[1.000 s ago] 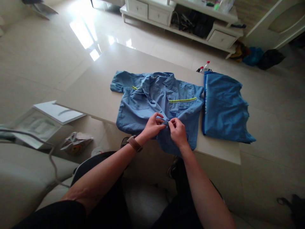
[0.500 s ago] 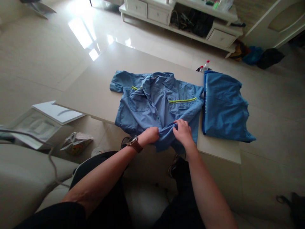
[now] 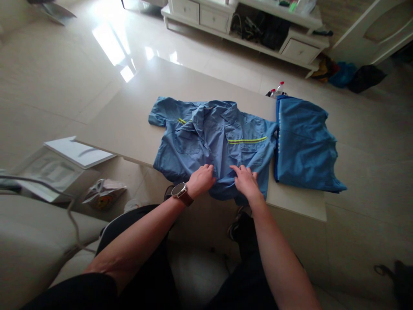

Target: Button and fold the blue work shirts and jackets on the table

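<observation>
A light blue work shirt with yellow-green reflective stripes lies face up on a beige table, collar away from me. Its lower hem hangs slightly over the near table edge. My left hand, a watch on its wrist, rests on the hem left of the button line with its fingers curled onto the cloth. My right hand lies on the hem just to the right, fingers stretched out and pressing the fabric flat.
A darker blue folded garment lies at the table's right end, with two bottles behind it. A white box and a bag sit on the floor at left. A white cabinet stands at the back.
My hands went from pinching the shirt front at the button line, to bunching and pulling the hem, to resting on the hem. The hem now lies flatter.
</observation>
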`<state>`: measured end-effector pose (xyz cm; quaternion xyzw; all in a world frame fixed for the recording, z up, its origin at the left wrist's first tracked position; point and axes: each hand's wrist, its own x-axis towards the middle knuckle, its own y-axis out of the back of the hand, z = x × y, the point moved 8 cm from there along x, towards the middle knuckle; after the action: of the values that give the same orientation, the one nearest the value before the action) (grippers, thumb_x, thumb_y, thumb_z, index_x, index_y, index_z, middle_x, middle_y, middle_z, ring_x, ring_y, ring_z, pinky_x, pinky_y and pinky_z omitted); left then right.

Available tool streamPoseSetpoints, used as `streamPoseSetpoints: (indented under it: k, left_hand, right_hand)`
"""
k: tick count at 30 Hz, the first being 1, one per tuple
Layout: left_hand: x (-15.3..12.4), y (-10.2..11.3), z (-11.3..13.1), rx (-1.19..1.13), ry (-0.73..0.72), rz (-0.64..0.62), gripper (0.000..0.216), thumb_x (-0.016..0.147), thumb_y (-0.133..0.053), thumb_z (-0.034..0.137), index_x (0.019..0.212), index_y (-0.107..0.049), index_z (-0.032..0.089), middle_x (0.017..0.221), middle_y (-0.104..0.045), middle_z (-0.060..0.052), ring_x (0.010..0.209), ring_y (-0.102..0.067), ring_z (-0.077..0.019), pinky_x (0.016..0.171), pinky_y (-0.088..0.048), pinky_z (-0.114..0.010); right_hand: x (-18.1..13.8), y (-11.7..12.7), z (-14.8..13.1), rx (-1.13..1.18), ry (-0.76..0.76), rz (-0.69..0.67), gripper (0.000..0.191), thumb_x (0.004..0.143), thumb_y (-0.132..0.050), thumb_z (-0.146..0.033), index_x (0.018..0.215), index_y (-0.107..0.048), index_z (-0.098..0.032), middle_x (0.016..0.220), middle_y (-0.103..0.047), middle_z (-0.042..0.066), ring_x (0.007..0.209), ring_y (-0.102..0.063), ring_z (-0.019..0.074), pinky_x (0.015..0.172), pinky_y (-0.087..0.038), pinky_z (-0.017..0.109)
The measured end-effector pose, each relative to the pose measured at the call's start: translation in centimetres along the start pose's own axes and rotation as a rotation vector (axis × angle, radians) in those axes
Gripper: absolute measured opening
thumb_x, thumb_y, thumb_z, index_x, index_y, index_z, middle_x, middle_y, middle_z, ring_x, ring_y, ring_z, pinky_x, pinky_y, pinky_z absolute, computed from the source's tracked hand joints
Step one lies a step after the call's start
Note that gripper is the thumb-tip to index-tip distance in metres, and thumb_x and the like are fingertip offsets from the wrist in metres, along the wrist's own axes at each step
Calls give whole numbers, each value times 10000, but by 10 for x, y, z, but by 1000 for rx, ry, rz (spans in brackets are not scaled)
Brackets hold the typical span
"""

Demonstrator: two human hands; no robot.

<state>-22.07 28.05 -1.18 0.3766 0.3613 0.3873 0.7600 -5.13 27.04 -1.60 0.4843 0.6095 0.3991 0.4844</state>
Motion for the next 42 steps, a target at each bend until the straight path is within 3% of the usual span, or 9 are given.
streamPoseSetpoints:
  k: [3,6,11,16,20,27,32,36,42]
  left_hand:
    - [3,-6,-5,24,-24,-6,245,916,-532,92,1137,-635,75,1151,-654,-207,1096,-635,-291,1008,-494,-376]
    - [8,-6,-17,-23,14,63,300,920,-492,54,1194,-616,54,1154,-644,-217,1069,-640,-283,989,-500,-371]
    - [14,-11,-31,-92,63,115,376,960,-503,126,1327,-588,111,1255,-594,-184,1010,-678,-243,955,-512,-340]
    - [23,-17,-30,-110,100,116,269,975,-508,168,1220,-617,152,1237,-587,-163,924,-689,-233,847,-528,-341]
    - [31,-16,-28,-152,128,137,190,972,-516,141,1136,-609,161,1148,-637,-139,961,-678,-234,862,-514,-333]
    - [25,11,6,-159,-51,170,187,998,-471,130,1074,-630,193,965,-705,-99,895,-673,-241,809,-473,-323]
    - [17,18,29,-154,-185,139,202,1011,-463,152,1042,-658,193,907,-717,-95,844,-681,-240,769,-459,-319]
    - [19,22,27,-266,-183,181,167,981,-516,147,981,-679,185,894,-730,-68,830,-676,-207,762,-469,-296]
    - [21,28,23,-472,-178,199,148,870,-611,61,901,-720,155,796,-731,-32,711,-643,-151,685,-449,-246]
  right_hand:
    - [1,-2,-7,-34,38,-37,264,917,-551,-113,1031,-739,-258,1075,-692,109,1045,-594,283,887,-415,416]
    - [3,7,-13,43,73,21,193,910,-558,-118,918,-707,-240,1009,-695,90,973,-607,251,842,-427,373]
    - [5,23,-19,296,112,133,165,885,-545,-135,912,-672,-237,966,-678,58,906,-621,231,831,-468,341]
    - [8,25,-26,406,166,185,174,862,-519,-121,878,-653,-231,951,-663,61,910,-628,228,863,-486,337]
    - [12,29,-31,463,225,189,175,845,-512,-110,845,-642,-227,920,-656,56,898,-631,224,857,-484,334]
    - [7,41,-27,679,220,270,170,803,-513,-121,799,-649,-223,841,-662,24,823,-645,195,799,-486,313]
    - [6,41,-26,754,194,296,151,800,-523,-166,809,-665,-216,830,-663,23,794,-642,189,776,-490,312]
    - [9,36,-23,821,139,282,131,785,-557,-205,848,-672,-215,821,-682,20,772,-656,191,763,-504,310]
    - [10,30,-16,881,41,287,266,777,-593,-232,1034,-663,-229,810,-691,1,760,-686,198,770,-529,318]
